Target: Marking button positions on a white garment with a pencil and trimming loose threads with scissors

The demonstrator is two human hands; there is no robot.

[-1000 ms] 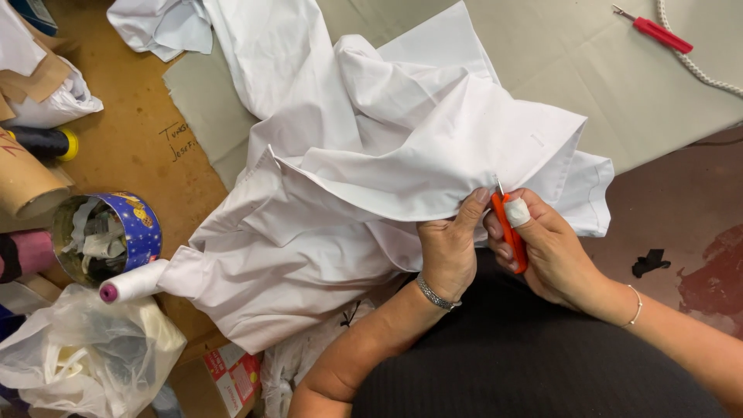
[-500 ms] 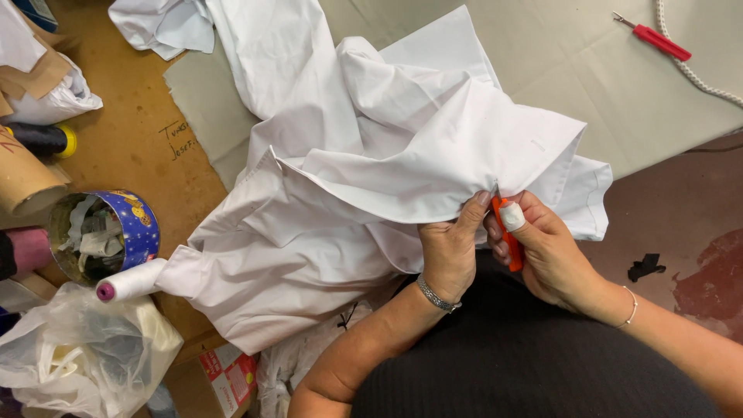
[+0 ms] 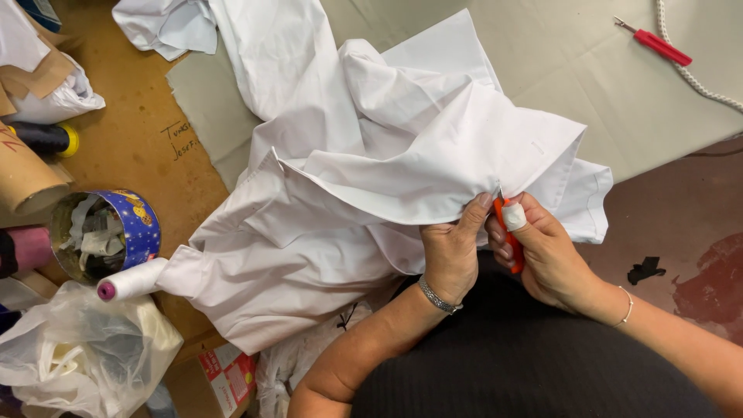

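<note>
- crumpled white cotton shirt (image 3: 371, 178) heaped across the tabletop (image 3: 557, 70), near edge hanging over toward the person's lap; a folded hem edge runs from centre-left to the hands
- left hand (image 3: 451, 251) pinches that hem edge from below, fingers curled and clamped on the cloth; silver chain bracelet (image 3: 438, 296) on the wrist
- right hand (image 3: 542, 251) just beside the left, nearly touching; closed around a small orange-handled cutting tool (image 3: 511, 244), tip up at the hem edge; blade too small to make out; white plaster on one finger; thin bracelet (image 3: 625, 307) on that wrist
- one sleeve cuff of the shirt reaches down-left, touching a white thread cone with a pink core (image 3: 131, 280)
- beside the cone: round blue tin with printed pattern (image 3: 108, 232), filled with cloth scraps
- clear plastic bag (image 3: 85, 352) of pale offcuts below the tin; cardboard tube (image 3: 23, 174) and a dark spool with yellow end (image 3: 46, 139) at far left
- second white cloth piece (image 3: 166, 27) at top-left on the brown board
- far right of the tabletop, well apart from the hands: red-handled seam ripper (image 3: 654, 42) and a white twisted cord (image 3: 696, 73)
</note>
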